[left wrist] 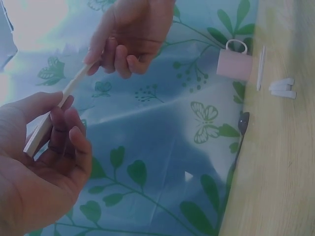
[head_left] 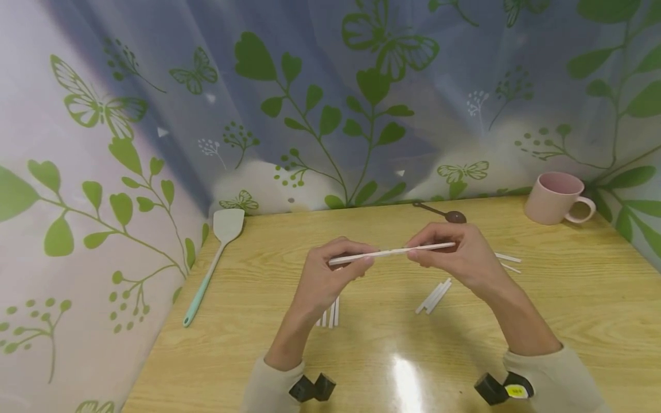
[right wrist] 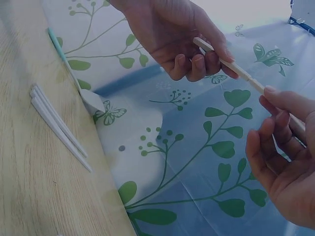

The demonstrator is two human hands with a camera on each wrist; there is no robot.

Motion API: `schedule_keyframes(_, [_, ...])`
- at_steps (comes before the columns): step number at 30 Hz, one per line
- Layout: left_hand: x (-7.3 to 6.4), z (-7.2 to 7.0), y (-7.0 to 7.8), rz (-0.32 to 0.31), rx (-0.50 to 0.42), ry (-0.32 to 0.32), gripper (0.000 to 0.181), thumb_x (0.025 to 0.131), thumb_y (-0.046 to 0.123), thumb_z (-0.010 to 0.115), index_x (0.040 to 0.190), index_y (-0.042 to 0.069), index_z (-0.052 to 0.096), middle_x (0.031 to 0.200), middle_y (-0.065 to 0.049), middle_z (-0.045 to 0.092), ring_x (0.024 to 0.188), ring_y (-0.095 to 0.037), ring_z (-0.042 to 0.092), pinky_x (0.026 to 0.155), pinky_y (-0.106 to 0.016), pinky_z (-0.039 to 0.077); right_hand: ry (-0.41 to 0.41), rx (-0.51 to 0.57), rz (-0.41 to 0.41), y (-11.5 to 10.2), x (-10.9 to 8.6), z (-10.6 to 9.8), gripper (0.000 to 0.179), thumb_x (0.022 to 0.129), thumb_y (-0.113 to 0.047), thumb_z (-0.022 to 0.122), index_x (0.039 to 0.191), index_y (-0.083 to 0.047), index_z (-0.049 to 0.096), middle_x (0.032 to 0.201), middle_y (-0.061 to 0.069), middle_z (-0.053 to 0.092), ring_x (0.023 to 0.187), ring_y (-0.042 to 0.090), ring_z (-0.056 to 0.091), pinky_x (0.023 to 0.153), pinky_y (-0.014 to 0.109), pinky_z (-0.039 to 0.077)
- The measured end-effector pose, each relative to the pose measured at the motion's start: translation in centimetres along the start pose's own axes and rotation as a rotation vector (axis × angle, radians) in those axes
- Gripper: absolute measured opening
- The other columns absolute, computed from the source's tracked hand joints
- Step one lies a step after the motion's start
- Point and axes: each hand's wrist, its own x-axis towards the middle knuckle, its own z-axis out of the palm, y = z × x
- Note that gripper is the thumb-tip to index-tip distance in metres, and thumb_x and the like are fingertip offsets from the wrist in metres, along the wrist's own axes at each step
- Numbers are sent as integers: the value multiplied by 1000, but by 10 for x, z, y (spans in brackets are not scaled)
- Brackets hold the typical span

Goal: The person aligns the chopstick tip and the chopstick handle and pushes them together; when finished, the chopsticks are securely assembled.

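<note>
A slim white chopstick (head_left: 382,253) spans the space between my hands, held above the table and tilted slightly. A narrow neck shows in its middle, where two sections meet end to end; I cannot tell if they are fully joined. My left hand (head_left: 330,271) pinches the left section between thumb and fingers. Thumb and fingers of my right hand (head_left: 467,252) pinch the right section. Beneath the left hand lie several tapered white chopstick pieces (right wrist: 56,125), partly covered in the head view. Short white pieces (head_left: 434,297) lie together near the right hand.
Thin white sticks (head_left: 508,259) lie behind the right wrist. A white spatula (head_left: 229,225) with a green handle lies at the left edge. Toward the back are a dark spoon (head_left: 454,217) and a pink mug (head_left: 551,201). Patterned sheeting (head_left: 310,143) borders the wooden table (head_left: 583,321).
</note>
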Motion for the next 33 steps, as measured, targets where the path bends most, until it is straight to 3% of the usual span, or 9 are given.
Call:
schedule_keyframes(5, [0,2,1,-6,1,-8,16,98,15,75,112,9,79,99,-5,70,82,-19,66,75,-39,59,1,18,1,-1,0,2,8,94,-5,76,102,-1,78,87,6,70,71,24,68,71,33,59])
schedule_keyframes(16, [-2,5,0,-14,-26,-4,14,97,18,76,110,13,77,92,-4,70,75,-19,62,68,-27,53,-66,50,5,0,0,9,10,99,-9,72,106,-3,75,80,10,67,75,30,68,80,36,59])
schedule_keyframes(21, [-2,7,2,-8,-29,2,15,97,17,76,109,9,76,85,-4,68,72,-23,60,63,-27,49,-79,66,20,-1,0,10,14,99,-9,71,106,2,74,80,10,68,75,30,68,80,36,58])
schedule_keyframes(33, [-2,13,2,27,-57,16,11,95,8,75,105,2,75,78,-2,65,66,-18,58,59,-24,46,-77,90,-25,0,-1,13,10,98,-4,71,102,4,73,75,10,67,70,28,66,76,35,57])
